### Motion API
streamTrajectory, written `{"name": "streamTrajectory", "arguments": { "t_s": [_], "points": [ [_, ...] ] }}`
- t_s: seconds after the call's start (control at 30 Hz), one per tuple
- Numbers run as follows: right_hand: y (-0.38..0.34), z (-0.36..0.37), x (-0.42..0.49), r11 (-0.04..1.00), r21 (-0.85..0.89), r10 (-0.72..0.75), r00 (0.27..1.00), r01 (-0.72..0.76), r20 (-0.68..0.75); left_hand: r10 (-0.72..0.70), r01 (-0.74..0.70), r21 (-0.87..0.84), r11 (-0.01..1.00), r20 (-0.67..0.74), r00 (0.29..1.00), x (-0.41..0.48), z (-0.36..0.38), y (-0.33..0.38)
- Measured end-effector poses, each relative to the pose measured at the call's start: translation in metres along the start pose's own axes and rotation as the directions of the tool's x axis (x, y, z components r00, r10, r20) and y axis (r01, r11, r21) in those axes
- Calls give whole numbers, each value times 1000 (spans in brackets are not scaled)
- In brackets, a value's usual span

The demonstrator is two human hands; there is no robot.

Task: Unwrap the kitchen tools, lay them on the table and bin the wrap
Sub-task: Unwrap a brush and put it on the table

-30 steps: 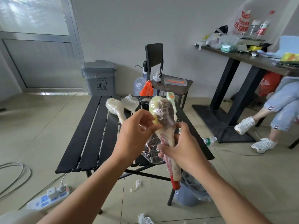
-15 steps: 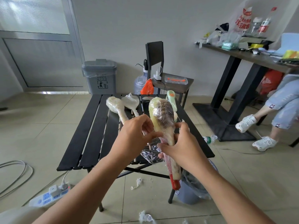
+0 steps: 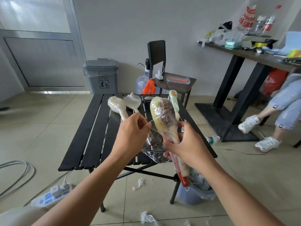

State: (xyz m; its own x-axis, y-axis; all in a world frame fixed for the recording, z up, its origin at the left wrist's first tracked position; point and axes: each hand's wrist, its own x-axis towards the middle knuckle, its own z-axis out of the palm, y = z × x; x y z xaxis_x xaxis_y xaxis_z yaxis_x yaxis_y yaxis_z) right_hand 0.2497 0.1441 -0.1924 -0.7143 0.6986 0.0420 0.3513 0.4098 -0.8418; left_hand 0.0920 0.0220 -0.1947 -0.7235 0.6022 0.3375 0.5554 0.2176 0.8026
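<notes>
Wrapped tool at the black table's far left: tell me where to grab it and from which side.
Probably grip the left wrapped tool by its narrow neck below the bulbous head, reaching from above and from its left. It lies flat on the black table, handle pointing toward the person, and the neighbouring wrapped tool crowds its right.

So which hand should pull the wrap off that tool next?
The left hand: it pinches a loose strand of wrap stretched off the tool. The right hand grips the tool's handle, so it is probably best steadying it.
</notes>
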Motion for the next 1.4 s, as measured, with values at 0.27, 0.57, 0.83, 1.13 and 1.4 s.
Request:
{"name": "streamTrajectory", "arguments": {
  "t_s": [0.27, 0.57, 0.83, 1.13, 1.4],
  "points": [
    [2, 5, -6, 994, -69, -87, 996, 88, 18, 131, -131, -158, 979, -10, 991, 2, 0, 8],
    [0, 1, -8, 995, -10, -96, 992, 97, 86, 220, -211, -87, 974, 122, 968, 5, -19, 11],
    [-2, -4, -5, 999, -13, -46, 996, 47, 79, 246, -251, 79, 965, 65, 967, 4, -19, 6],
    [0, 0, -1, 990, 117, 59, 989, -75, 132, 292, -296, 156, 942, 52, 955, -4, -8, 8],
    [5, -5, 3, 884, 394, 146, 948, -253, 281, 66, -32, -256, 966, 127, 990, 7, -20, 4]
  ]
}}
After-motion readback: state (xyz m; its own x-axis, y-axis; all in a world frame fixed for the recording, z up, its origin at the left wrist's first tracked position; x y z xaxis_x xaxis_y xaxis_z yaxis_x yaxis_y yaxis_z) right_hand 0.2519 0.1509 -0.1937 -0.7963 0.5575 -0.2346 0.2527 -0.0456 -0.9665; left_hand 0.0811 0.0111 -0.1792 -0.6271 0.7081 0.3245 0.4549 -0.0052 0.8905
